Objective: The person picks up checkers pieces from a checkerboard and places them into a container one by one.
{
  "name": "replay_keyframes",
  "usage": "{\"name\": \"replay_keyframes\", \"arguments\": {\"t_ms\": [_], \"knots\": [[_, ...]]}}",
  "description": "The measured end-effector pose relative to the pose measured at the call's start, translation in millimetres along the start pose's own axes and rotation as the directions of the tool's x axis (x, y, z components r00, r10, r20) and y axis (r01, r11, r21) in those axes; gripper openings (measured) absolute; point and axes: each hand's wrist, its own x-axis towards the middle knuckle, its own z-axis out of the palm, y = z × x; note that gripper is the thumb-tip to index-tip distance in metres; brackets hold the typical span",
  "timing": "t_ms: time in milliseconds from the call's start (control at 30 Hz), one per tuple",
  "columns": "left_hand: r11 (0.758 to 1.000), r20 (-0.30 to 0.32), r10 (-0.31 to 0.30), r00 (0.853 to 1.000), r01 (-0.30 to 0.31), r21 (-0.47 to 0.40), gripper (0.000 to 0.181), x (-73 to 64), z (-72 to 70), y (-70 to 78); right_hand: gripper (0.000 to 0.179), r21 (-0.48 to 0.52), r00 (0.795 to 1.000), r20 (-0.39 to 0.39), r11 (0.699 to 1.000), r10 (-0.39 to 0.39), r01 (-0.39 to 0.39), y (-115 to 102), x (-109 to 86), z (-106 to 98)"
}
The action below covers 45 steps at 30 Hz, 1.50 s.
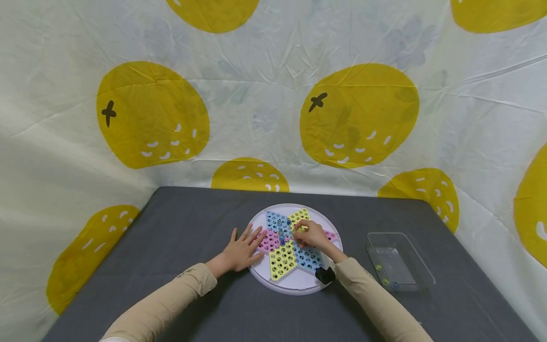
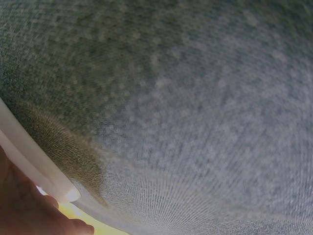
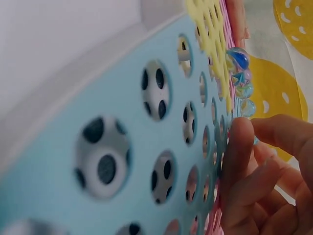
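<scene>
- A round white game board (image 1: 299, 282) with a star of blue, yellow and pink perforated panels is seen under both hands, on a dark grey table cover (image 1: 192, 228).
- Left hand (image 1: 241, 249) is laid flat, fingers straight and spread; fingertips are on the board's near-left edge and pink panel, palm on the cloth. Nothing is held.
- Right hand (image 1: 312, 234) is placed over the star's middle, fingers curled down toward the holes. Whether a marble is pinched cannot be told from any view.
- In the right wrist view, a short row of glass marbles (image 3: 239, 78) is seated in holes just beyond the right fingertips (image 3: 239, 142), apart from them.
- A clear plastic tray (image 1: 423, 266) with a few marbles in it is set on the cloth well to the right of the right hand.
- Lemon-print fabric (image 1: 359, 114) is hung behind the table, beyond both hands.
</scene>
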Motion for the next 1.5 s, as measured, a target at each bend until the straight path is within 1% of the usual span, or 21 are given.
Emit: {"name": "replay_keyframes", "arguments": {"t_ms": [200,333,433,600,700,967,1033,1133,1300,1500], "knots": [[1.0,0.005,-0.004,1.0,0.004,0.008,0.062,0.4,2.1,-1.7,0.016,-0.032,1.0,-0.012,0.999,0.017,-0.018,2,-8.9,-6],[1.0,-0.003,0.005,1.0,-0.005,-0.007,0.062,0.3,2.5,-2.7,0.013,-0.055,1.0,-0.017,0.998,0.021,-0.021,5,-12.0,-9],[1.0,-0.009,0.013,1.0,-0.013,-0.018,0.062,0.0,2.8,-2.9,0.013,-0.07,1.0,-0.009,0.997,0.023,-0.024,5,-14.7,-11],[1.0,0.007,0.007,1.0,-0.007,-0.02,0.063,0.3,3.9,-3.1,0.014,-0.069,0.999,0.013,0.997,0.036,-0.035,3,-21.0,-13],[1.0,0.015,0.001,1.0,-0.001,-0.017,0.063,0.0,2.1,-2.3,0.015,-0.07,0.999,0.017,0.997,0.044,-0.042,1,-25.6,-15],[1.0,-0.001,0.004,1.0,-0.004,-0.007,0.062,0.4,-0.1,-2.1,0.016,-0.091,0.999,0.025,0.995,0.029,-0.026,-4,-37.2,-21],[1.0,-0.005,0.004,1.0,-0.004,-0.004,0.062,0.5,0.5,-2.2,0.016,-0.097,0.999,0.037,0.995,0.012,-0.009,-4,-40.2,-23],[1.0,-0.002,0.0,1.0,0.0,0.002,0.062,0.4,0.5,-1.8,0.015,-0.081,0.999,0.051,0.997,-0.002,0.007,-4,-44.9,-26],[1.0,-0.004,0.002,1.0,-0.002,-0.017,0.062,-0.4,-0.6,-0.9,0.013,-0.071,0.997,0.077,0.997,-0.023,0.029,-3,-51.7,-32],[1.0,-0.001,0.003,1.0,-0.003,-0.024,0.061,-1.3,-2.1,-0.3,0.013,-0.109,0.995,0.083,0.992,-0.06,0.069,-5,-58.7,-40]]}}
